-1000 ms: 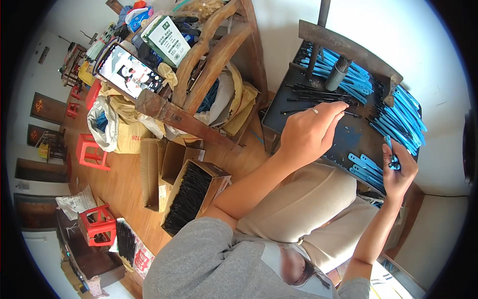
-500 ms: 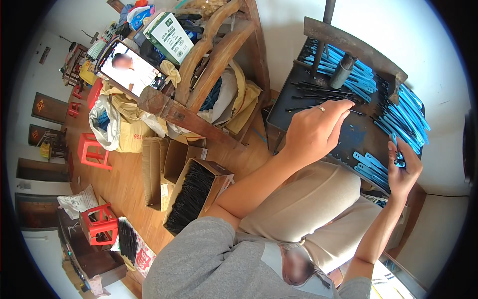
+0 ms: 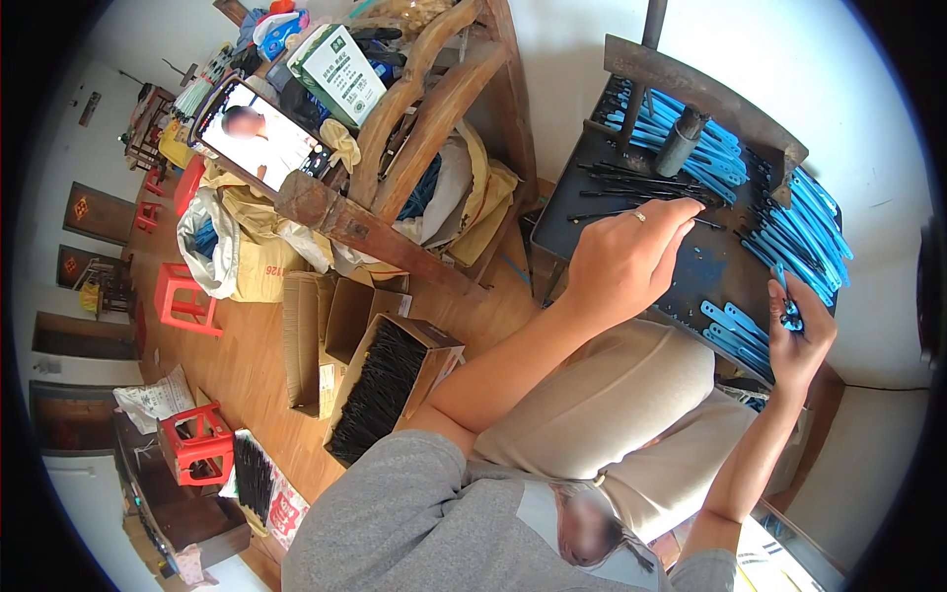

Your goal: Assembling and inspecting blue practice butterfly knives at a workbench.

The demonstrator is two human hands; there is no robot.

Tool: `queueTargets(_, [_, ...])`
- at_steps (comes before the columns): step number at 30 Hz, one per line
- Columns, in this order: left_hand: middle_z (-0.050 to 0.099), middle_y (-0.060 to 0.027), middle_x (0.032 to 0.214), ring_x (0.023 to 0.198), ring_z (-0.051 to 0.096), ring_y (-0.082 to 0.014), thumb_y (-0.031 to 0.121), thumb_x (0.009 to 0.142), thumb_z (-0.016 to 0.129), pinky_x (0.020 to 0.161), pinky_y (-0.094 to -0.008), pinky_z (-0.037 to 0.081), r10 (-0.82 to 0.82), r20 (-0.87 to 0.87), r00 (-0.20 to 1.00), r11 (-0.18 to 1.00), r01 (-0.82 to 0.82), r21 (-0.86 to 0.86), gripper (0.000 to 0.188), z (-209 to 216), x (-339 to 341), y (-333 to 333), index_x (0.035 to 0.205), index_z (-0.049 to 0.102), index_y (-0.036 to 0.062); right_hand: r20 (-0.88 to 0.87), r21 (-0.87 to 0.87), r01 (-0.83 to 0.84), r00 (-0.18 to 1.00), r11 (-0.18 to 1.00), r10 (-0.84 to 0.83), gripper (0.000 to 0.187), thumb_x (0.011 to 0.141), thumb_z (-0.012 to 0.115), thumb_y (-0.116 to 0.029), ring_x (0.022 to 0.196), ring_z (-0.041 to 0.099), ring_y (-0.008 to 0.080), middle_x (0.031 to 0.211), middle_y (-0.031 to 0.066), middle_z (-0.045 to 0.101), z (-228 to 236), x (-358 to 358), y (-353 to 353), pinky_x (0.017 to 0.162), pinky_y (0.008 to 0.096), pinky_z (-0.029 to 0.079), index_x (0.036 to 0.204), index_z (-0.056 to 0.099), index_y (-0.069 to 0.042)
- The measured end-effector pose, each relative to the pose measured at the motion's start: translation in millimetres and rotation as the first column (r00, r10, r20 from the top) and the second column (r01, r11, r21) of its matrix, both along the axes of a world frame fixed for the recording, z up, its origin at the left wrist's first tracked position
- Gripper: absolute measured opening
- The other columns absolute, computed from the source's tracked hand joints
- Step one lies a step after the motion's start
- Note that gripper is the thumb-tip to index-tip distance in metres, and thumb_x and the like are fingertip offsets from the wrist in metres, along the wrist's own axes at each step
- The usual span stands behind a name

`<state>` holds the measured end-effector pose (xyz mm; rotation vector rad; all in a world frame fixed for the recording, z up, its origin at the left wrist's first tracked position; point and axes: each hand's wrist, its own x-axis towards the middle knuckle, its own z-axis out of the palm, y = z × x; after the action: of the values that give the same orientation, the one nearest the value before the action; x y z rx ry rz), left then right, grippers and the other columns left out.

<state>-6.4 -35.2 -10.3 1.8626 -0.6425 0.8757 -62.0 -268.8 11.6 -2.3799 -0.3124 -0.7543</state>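
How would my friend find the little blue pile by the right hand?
Look for the dark table on the picture's right. At its near edge, just left of the person's right hand, lies a small pile of blue strips. It has far fewer strips than the bigger blue bunches.

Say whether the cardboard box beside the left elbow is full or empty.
Looks full: thin black pieces crowd the cardboard box near its rim, though its depth is hidden.

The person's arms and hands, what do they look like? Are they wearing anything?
Short grey sleeves cover the upper arms, and the forearms are bare. The left hand wears a thin, shiny ring on one finger. Neither it nor the right hand has a glove.
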Motion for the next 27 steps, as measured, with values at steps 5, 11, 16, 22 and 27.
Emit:
queueTargets(5, [0.07, -0.0111, 0.086, 0.066, 0.068, -0.0247, 0.004, 0.083, 0.066, 0.056, -0.0297, 0.052, -0.001, 0.017, 1.0, 1.0, 0.001, -0.013, 0.016, 0, 1, 0, 0.1, 0.064, 0.0037, 0.011, 0.004, 0.005, 1.0, 1.0, -0.005, 0.028, 0.07, 0.058, 0.007, 0.07, 0.064, 0.015, 0.077, 0.0097, 0.068, -1, 1, 0, 0.071, 0.0255, 0.049, 0.097, 0.065, 0.005])
queueTargets(11, [0.07, -0.0113, 0.086, 0.069, 0.069, -0.0246, 0.003, 0.084, 0.065, 0.058, -0.0293, 0.053, 0.011, 0.01, 1.0, 1.0, -0.01, -0.029, 0.016, 0, -2, 0, 0.1, 0.064, 0.0034, -0.007, -0.013, 0.014, 1.0, 1.0, -0.014, 0.017, 0.08, 0.067, 0.003, 0.075, 0.064, 0.0135, 0.085, 0.0116, 0.071, 2, -1, 2, 0.075, 0.0272, 0.05, 0.097, 0.067, 0.005])
queueTargets(16, [0.067, -0.0124, 0.083, 0.066, 0.065, -0.0278, 0.002, 0.084, 0.062, 0.056, -0.0353, 0.052, 0.018, 0.079, 0.997, 1.0, -0.016, -0.022, 0.017, -3, 1, 0, 0.101, 0.06, 0.0037, 0.0, 0.035, 0.02, 1.0, 0.999, -0.02, 0.017, 0.08, 0.069, 0.0, 0.074, 0.063, 0.0129, 0.083, 0.0113, 0.071, 1, 0, 5, 0.073, 0.0268, 0.049, 0.096, 0.067, 0.004])
queueTargets(22, [0.07, -0.0125, 0.085, 0.07, 0.069, -0.0278, 0.005, 0.085, 0.064, 0.06, -0.0329, 0.054, 0.046, 0.033, 0.998, 0.999, -0.045, -0.027, 0.015, 2, -2, -4, 0.1, 0.064, 0.0041, 0.096, 0.018, 0.048, 0.994, 0.999, -0.05, 0.015, 0.079, 0.072, -0.004, 0.064, 0.058, 0.0108, 0.076, 0.0122, 0.068, 1, 5, 4, 0.063, 0.0256, 0.047, 0.092, 0.069, 0.003])
queueTargets(27, [0.069, -0.0139, 0.084, 0.07, 0.068, -0.0294, 0.005, 0.084, 0.064, 0.06, -0.034, 0.054, 0.046, 0.059, 0.997, 0.999, -0.044, -0.029, 0.015, 1, 0, -4, 0.099, 0.063, 0.0034, 0.096, 0.018, 0.032, 0.995, 0.999, -0.034, 0.018, 0.077, 0.074, -0.006, 0.063, 0.058, 0.0128, 0.074, 0.0136, 0.067, 1, 7, 3, 0.063, 0.0267, 0.047, 0.091, 0.069, 0.004])
